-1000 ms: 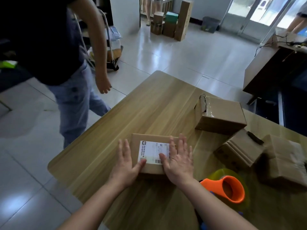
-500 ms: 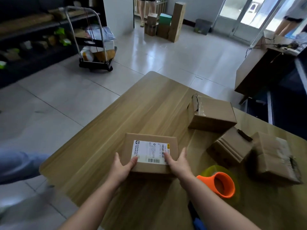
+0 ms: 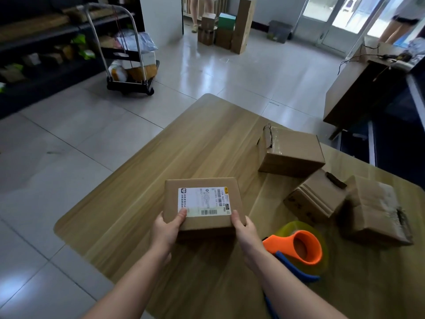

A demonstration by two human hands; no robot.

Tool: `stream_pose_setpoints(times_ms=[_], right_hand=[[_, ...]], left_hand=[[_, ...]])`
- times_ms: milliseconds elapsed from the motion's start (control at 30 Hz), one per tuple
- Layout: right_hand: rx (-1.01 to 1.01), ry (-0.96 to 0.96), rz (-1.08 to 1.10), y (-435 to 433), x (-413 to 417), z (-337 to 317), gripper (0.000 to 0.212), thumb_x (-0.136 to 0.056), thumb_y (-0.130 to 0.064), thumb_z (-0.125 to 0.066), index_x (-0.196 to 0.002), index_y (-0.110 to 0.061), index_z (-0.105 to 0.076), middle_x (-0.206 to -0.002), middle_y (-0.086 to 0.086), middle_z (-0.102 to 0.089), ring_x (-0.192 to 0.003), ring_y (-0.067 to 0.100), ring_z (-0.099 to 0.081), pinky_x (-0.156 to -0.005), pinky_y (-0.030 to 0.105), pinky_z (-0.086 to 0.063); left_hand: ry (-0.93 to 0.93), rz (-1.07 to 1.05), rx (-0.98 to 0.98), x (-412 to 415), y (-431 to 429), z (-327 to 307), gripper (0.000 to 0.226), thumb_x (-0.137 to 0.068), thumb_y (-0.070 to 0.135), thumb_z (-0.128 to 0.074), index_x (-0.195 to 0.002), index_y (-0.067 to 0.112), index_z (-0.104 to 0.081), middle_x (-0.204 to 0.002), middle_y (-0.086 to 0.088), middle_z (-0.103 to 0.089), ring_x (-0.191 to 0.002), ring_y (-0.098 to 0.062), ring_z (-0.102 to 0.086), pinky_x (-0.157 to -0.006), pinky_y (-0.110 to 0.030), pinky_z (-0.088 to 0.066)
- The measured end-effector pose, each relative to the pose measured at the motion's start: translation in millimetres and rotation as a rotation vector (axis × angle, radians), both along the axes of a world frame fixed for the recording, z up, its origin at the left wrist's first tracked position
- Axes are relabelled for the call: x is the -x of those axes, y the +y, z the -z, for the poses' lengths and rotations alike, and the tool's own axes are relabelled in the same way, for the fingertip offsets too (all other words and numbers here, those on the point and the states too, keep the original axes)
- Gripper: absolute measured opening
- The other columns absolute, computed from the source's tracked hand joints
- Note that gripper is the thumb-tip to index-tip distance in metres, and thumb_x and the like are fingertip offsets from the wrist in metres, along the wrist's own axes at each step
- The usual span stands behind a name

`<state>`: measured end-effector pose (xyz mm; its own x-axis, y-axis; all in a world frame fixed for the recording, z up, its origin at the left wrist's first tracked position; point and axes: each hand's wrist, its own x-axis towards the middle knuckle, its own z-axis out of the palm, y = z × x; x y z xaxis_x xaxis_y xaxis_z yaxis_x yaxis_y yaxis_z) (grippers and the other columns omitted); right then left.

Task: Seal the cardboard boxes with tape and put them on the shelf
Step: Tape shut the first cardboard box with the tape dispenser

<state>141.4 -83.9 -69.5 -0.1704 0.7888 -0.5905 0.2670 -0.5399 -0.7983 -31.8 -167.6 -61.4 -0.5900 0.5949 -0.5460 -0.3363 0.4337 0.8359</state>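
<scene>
the labelled box (image 3: 202, 203) is in the lower middle of the frame, held by its near corners. the left hand (image 3: 166, 229) grips the near left corner with its thumb on the white label. the right hand (image 3: 245, 229) grips the near right corner, thumb on top, fingers hidden underneath. a shadow on the table (image 3: 184, 139) below suggests the box is lifted clear, though i cannot be sure.

both grips are at the near edge, so the far end could dip and the box slide out, more so if the left thumb skids on the glossy label. no tape strip shows plainly on top; an unsealed flap might spring open on the way to the shelf (image 3: 46, 42) at upper left. the tape dispenser (image 3: 299, 247) lies just beside the right forearm at lower right, and a swing of that arm could knock it or the other boxes (image 3: 315, 199) at right. the cart (image 3: 131, 65) stands on the floor near the shelf and could block the way.
</scene>
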Motion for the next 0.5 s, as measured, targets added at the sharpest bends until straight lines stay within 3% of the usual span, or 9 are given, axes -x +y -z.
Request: stream_pose_setpoints(times_ms=[100,233,333,400,467,500], right_hand=[[-0.053,-0.056,0.019,1,6,2,0.059,-0.095,-0.052,-0.05,-0.139,-0.013,-0.05,-0.129,0.007,-0.061,-0.121,0.023,-0.055,-0.107,0.04,-0.044],[-0.094,-0.085,0.05,13,10,3,0.063,-0.092,-0.055,-0.053,-0.138,-0.012,-0.051,-0.127,0.006,-0.062,-0.12,0.025,-0.056,-0.106,0.044,-0.044],[0.013,-0.105,0.171,25,18,5,0.081,-0.089,-0.066,-0.05,-0.148,-0.013,-0.034,-0.139,0.01,-0.053,-0.126,0.031,-0.051,-0.108,0.047,-0.041],[0.173,0.034,0.274,27,25,6,0.095,-0.083,-0.073,-0.053,-0.152,-0.014,-0.022,-0.14,0.01,-0.051,-0.126,0.032,-0.051,-0.108,0.05,-0.041],[0.21,0.189,0.312,25,29,5,0.112,-0.07,-0.072,-0.067,-0.153,-0.015,-0.019,-0.142,0.01,-0.05,-0.127,0.03,-0.051,-0.109,0.051,-0.041],[0.203,0.209,0.307,24,28,5,0.121,-0.059,-0.069,-0.073,-0.154,-0.017,-0.019,-0.144,0.009,-0.049,-0.129,0.029,-0.05,-0.11,0.051,-0.04]], left_hand=[[0.045,-0.039,0.07,-4,1,1,0.038,-0.082,0.04,-0.072,-0.104,0.015,-0.054,-0.099,-0.005,-0.064,-0.092,-0.023,-0.059,-0.086,-0.035,-0.048],[0.03,-0.114,0.087,-17,0,1,0.042,-0.081,0.043,-0.072,-0.105,0.013,-0.055,-0.106,-0.007,-0.066,-0.095,-0.023,-0.06,-0.087,-0.035,-0.048],[-0.123,-0.16,0.045,-39,-3,3,0.061,-0.075,0.052,-0.071,-0.12,0.014,-0.054,-0.114,-0.005,-0.066,-0.101,-0.021,-0.061,-0.093,-0.035,-0.047],[-0.339,-0.133,0.004,-50,-5,-1,0.07,-0.072,0.064,-0.064,-0.125,0.019,-0.052,-0.115,-0.003,-0.066,-0.102,-0.021,-0.063,-0.097,-0.044,-0.049],[-0.348,-0.108,0.01,-49,-4,-3,0.078,-0.07,0.073,-0.06,-0.128,0.022,-0.047,-0.121,-0.002,-0.063,-0.108,-0.022,-0.06,-0.099,-0.048,-0.048],[-0.259,-0.09,0.056,-45,-2,-4,0.092,-0.065,0.076,-0.062,-0.136,0.022,-0.041,-0.133,-0.004,-0.056,-0.119,-0.024,-0.054,-0.105,-0.048,-0.043]])
